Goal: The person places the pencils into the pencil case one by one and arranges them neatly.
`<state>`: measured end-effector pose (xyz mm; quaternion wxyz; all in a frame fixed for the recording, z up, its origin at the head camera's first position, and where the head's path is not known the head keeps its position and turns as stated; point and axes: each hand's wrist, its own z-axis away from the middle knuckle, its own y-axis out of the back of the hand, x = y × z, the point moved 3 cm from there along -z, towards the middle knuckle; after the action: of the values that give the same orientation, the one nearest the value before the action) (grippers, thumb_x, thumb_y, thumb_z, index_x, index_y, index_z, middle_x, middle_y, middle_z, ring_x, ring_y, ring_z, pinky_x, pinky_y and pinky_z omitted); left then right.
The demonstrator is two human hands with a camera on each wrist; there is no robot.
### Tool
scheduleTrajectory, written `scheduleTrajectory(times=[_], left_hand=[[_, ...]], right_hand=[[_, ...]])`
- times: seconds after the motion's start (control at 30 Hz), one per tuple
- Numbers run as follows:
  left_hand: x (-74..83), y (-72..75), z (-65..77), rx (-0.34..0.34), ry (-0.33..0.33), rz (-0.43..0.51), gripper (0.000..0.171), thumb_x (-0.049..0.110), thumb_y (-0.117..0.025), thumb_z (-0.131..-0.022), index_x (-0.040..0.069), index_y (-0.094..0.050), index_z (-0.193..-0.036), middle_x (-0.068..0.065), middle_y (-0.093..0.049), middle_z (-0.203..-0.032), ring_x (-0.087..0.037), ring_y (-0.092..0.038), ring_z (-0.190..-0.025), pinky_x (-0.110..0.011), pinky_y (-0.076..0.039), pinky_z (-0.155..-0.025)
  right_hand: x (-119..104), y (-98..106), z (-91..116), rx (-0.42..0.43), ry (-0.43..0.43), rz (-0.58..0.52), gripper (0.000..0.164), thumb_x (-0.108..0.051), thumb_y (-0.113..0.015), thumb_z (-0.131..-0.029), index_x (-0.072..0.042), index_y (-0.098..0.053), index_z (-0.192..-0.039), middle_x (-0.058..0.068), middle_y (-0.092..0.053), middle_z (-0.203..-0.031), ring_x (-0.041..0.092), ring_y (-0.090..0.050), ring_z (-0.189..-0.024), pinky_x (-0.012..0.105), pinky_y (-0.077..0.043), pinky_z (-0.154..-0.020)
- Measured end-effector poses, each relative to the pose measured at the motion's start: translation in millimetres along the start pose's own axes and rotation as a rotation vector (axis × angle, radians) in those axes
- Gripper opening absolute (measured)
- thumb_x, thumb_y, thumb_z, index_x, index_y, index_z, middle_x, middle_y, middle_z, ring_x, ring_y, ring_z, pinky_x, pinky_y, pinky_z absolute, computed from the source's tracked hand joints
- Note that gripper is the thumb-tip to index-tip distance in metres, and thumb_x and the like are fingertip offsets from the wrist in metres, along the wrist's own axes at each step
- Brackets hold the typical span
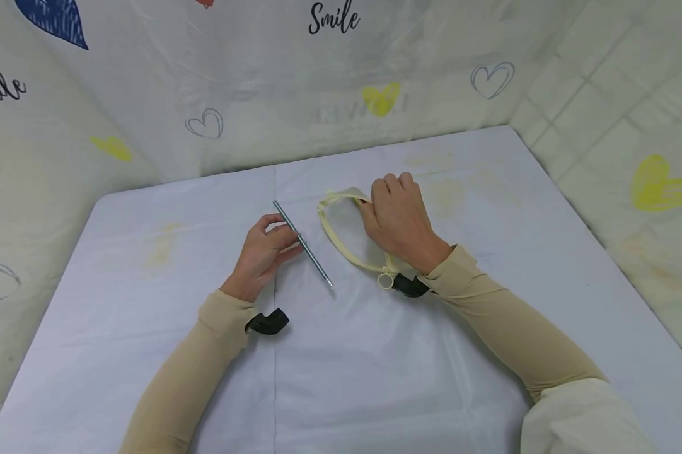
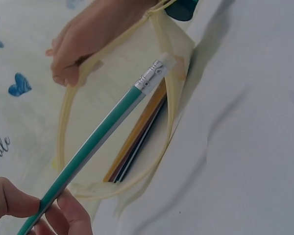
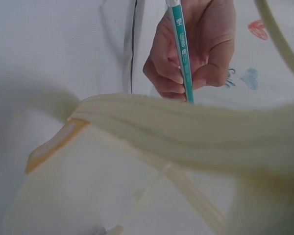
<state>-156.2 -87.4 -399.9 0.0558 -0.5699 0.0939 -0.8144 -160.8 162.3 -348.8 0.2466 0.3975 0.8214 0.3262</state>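
Observation:
My left hand (image 1: 263,255) pinches a green-and-silver pencil (image 2: 100,132) between thumb and fingers. The pencil slants, its silver ferrule and white eraser end toward me in the head view. Beside it, to the right, my right hand (image 1: 399,217) grips the rim of a pale yellow zippered pouch (image 1: 341,247). The pouch's mouth gapes wide toward the left hand. Several pencils, among them a yellow one (image 2: 129,144) and a dark one, lie inside. From the left wrist view, the held pencil's eraser end is in front of the mouth; whether it is inside cannot be told.
A round zipper pull ring (image 1: 385,281) hangs at the pouch's near corner. Both wrists carry black mounts, one by the left sleeve (image 1: 268,321). The white-covered table (image 1: 205,221) shows a seam and yellowish stains. Printed curtains stand behind and at both sides.

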Motion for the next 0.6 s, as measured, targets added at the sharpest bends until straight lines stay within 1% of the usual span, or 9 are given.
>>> scheduleTrajectory(times=[0.13, 0.3, 0.43, 0.6], left_hand=[[-1.8, -10.4, -1.6, 0.014, -0.012, 0.050, 0.036, -0.003, -0.058, -0.094, 0.016, -0.044, -0.121, 0.001, -0.057, -0.092, -0.012, -0.065, -0.086, -0.031, -0.065, -0.090], [-1.9, -22.6, -3.0, 0.045, -0.042, 0.132, 0.037, -0.005, -0.059, -0.092, 0.016, -0.043, -0.118, 0.001, -0.060, -0.091, -0.012, -0.066, -0.087, -0.032, -0.065, -0.092], [-2.7, -28.8, -4.4, 0.067, -0.065, 0.191, 0.035, -0.006, -0.059, -0.092, 0.016, -0.044, -0.115, 0.000, -0.062, -0.092, -0.012, -0.067, -0.086, -0.032, -0.065, -0.092], [-5.1, -34.6, -7.6, 0.077, -0.068, 0.246, 0.033, -0.007, -0.058, -0.094, 0.016, -0.043, -0.111, 0.001, -0.064, -0.089, -0.011, -0.067, -0.084, -0.031, -0.065, -0.091]], right_hand=[[0.3, -0.7, 0.2, -0.004, -0.008, -0.007, 0.032, -0.007, -0.040, -0.093, -0.006, -0.038, -0.061, 0.010, -0.037, -0.062, 0.027, -0.031, -0.059, 0.038, -0.027, -0.065], [0.4, -1.4, 0.8, 0.015, -0.002, -0.012, 0.031, -0.007, -0.037, -0.092, -0.006, -0.038, -0.061, 0.010, -0.037, -0.061, 0.027, -0.030, -0.059, 0.037, -0.027, -0.065], [0.4, -1.7, 0.9, 0.035, 0.009, -0.012, 0.032, -0.007, -0.037, -0.092, -0.006, -0.037, -0.061, 0.009, -0.035, -0.061, 0.027, -0.029, -0.058, 0.037, -0.026, -0.065], [0.5, -1.7, 0.6, 0.032, 0.014, -0.002, 0.031, -0.007, -0.037, -0.092, -0.007, -0.037, -0.061, 0.009, -0.034, -0.061, 0.027, -0.029, -0.058, 0.037, -0.026, -0.064]])
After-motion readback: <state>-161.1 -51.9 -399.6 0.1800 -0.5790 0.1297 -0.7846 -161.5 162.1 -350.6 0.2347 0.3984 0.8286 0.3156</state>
